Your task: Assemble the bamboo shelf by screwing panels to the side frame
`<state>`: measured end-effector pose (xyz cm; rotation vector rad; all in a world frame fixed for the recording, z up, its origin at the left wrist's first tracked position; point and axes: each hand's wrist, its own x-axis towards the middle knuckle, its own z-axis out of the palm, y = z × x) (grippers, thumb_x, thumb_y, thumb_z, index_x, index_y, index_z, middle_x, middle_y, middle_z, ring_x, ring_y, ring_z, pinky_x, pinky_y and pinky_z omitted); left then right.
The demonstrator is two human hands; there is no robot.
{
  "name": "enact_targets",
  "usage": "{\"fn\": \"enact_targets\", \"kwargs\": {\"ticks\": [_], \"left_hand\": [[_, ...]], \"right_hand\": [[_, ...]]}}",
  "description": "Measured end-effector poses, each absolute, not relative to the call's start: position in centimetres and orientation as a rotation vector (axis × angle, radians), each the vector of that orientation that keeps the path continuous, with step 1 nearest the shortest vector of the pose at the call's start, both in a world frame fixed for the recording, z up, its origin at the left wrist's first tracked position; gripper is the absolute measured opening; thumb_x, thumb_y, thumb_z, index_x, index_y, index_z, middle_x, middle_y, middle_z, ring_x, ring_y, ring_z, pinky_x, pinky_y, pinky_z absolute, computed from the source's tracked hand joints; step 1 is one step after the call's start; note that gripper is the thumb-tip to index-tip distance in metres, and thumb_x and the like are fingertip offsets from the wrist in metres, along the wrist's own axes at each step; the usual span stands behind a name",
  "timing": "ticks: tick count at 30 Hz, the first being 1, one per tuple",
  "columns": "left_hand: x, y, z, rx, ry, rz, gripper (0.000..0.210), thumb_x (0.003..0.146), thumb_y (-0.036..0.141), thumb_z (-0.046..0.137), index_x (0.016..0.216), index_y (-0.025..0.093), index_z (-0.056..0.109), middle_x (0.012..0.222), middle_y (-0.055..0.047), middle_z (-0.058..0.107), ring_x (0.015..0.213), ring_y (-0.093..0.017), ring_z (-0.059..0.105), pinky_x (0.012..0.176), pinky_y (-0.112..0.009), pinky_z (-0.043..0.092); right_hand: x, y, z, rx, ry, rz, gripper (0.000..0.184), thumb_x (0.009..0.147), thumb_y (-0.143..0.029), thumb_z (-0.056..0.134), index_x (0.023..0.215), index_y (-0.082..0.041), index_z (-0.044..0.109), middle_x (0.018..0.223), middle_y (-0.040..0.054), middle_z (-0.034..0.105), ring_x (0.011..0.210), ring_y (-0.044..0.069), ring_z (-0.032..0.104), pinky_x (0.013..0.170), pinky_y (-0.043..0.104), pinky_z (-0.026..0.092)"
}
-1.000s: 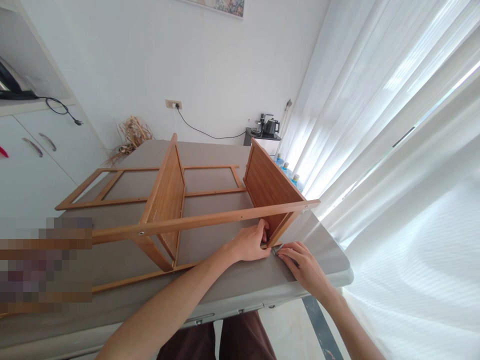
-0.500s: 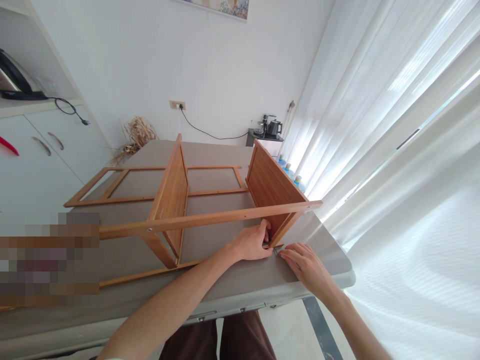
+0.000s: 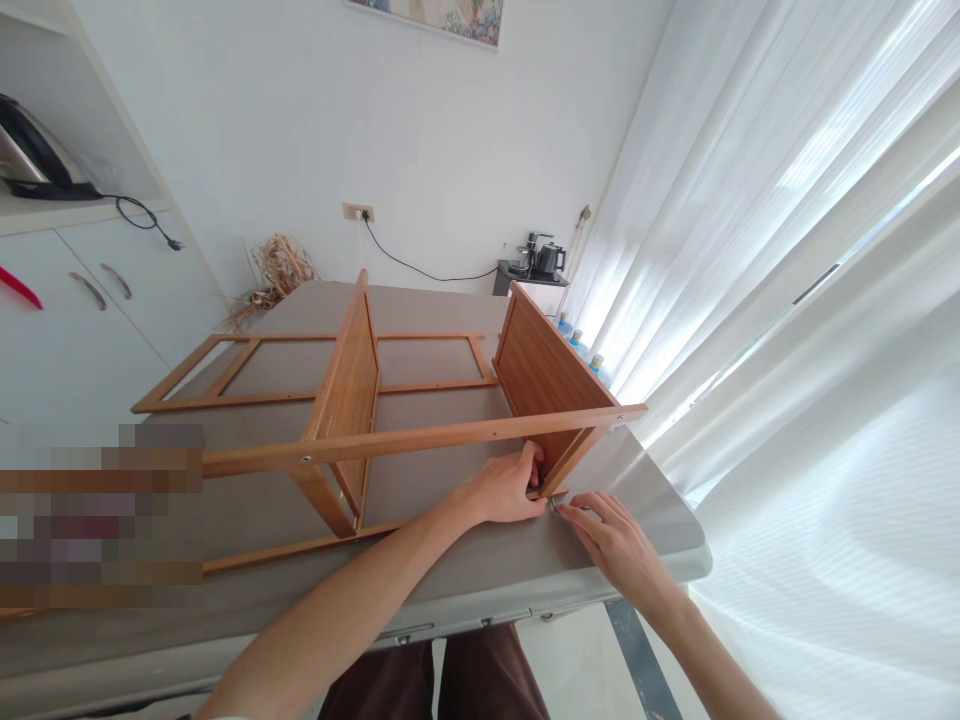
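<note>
A wooden shelf rack (image 3: 427, 440) lies on its side on the table, two slatted shelf panels standing upright between its rails. Near its right end my left hand (image 3: 510, 487) is closed around the lower rail, where the right-hand shelf panel (image 3: 555, 355) meets it; some of its fingers are hidden behind the wood. Just right of that corner, my right hand (image 3: 611, 532) pinches a thin metal hex key (image 3: 556, 505). The key's tip is at the rail's outer side; I cannot tell whether it sits in a screw.
The grey-covered table (image 3: 480, 570) ends close in front of me. Dried stalks (image 3: 281, 265) lie at the back left. Bottles (image 3: 577, 340) and a black kettle (image 3: 551, 258) stand beyond the far right, beside the white curtain (image 3: 825, 400). A blurred patch covers the left edge.
My right hand's fingers have shifted slightly around the hex key. My left hand stays on the rail, and the whole view has moved a little.
</note>
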<state>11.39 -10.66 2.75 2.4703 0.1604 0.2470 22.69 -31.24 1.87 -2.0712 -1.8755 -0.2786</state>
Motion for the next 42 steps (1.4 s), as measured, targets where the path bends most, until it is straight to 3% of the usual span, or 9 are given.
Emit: {"fn": "enact_targets", "kwargs": {"ticks": [25, 30, 37, 42], "left_hand": [[11.3, -10.7, 3.0, 2.48, 0.18, 0.199, 0.048, 0.075, 0.036, 0.066, 0.112, 0.024, 0.038, 0.098, -0.002, 0.068, 0.085, -0.022, 0.067, 0.068, -0.03, 0.047], [11.3, -10.7, 3.2, 2.485, 0.17, 0.194, 0.046, 0.076, 0.037, 0.065, 0.111, 0.024, 0.038, 0.098, -0.002, 0.067, 0.085, -0.022, 0.067, 0.068, -0.031, 0.047], [11.4, -10.6, 2.6, 2.472, 0.149, 0.262, 0.046, 0.074, 0.038, 0.065, 0.109, 0.024, 0.038, 0.094, 0.0, 0.068, 0.08, -0.021, 0.066, 0.063, -0.03, 0.044], [11.4, -10.6, 2.6, 2.468, 0.139, 0.274, 0.045, 0.075, 0.04, 0.064, 0.109, 0.024, 0.038, 0.094, 0.001, 0.068, 0.079, -0.021, 0.065, 0.062, -0.031, 0.044]], "right_hand": [[22.7, -30.4, 3.6, -2.018, -2.08, -0.431, 0.035, 0.09, -0.002, 0.045, 0.11, -0.023, 0.065, 0.1, 0.0077, 0.064, 0.09, 0.021, 0.058, 0.079, 0.036, 0.045], [22.8, -30.5, 3.3, -2.058, -2.016, -0.438, 0.025, 0.094, -0.011, 0.049, 0.109, -0.023, 0.066, 0.1, 0.007, 0.066, 0.087, 0.02, 0.058, 0.078, 0.037, 0.045], [23.0, -30.7, 2.2, -2.035, -1.928, -0.34, 0.021, 0.098, -0.02, 0.049, 0.108, -0.023, 0.066, 0.098, 0.0058, 0.069, 0.099, 0.022, 0.061, 0.088, 0.04, 0.046], [22.6, -30.7, 1.0, -2.072, -1.639, -0.207, 0.021, 0.099, -0.027, 0.048, 0.101, -0.025, 0.069, 0.101, 0.0073, 0.066, 0.096, 0.023, 0.061, 0.081, 0.037, 0.052]]}}
